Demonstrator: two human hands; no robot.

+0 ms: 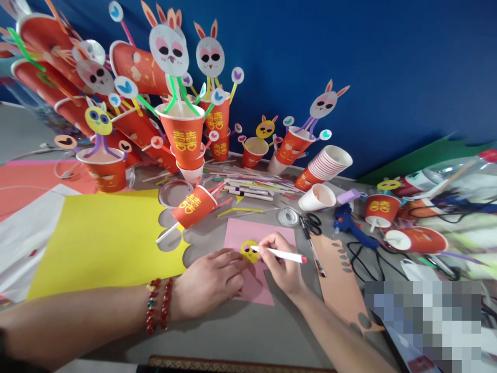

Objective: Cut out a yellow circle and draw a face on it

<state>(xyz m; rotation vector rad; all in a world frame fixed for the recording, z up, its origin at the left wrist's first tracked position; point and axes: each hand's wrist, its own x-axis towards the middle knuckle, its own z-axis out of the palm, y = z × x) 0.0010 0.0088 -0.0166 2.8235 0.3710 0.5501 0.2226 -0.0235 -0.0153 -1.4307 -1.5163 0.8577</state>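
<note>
A small yellow paper disc with dark eyes (249, 252) lies on a pink sheet of paper (240, 230) in front of me. My right hand (280, 259) grips a white marker pen (288, 255) with a red end, its tip at the disc. From the left, my left hand (212, 282) lies flattened on the pink sheet, fingertips at the disc's edge. Red bead bracelets circle that wrist. Beyond the pink sheet, a red paper cup (194, 206) lies on its side with straws sticking out.
Red cups with paper rabbit faces (181, 134) crowd the back left. A cut yellow sheet (104, 241) covers the left. On the right are black scissors (311, 224), a blue glue gun (355, 226) with its cable, stacked cups (326, 166), and an orange cut sheet (337, 280).
</note>
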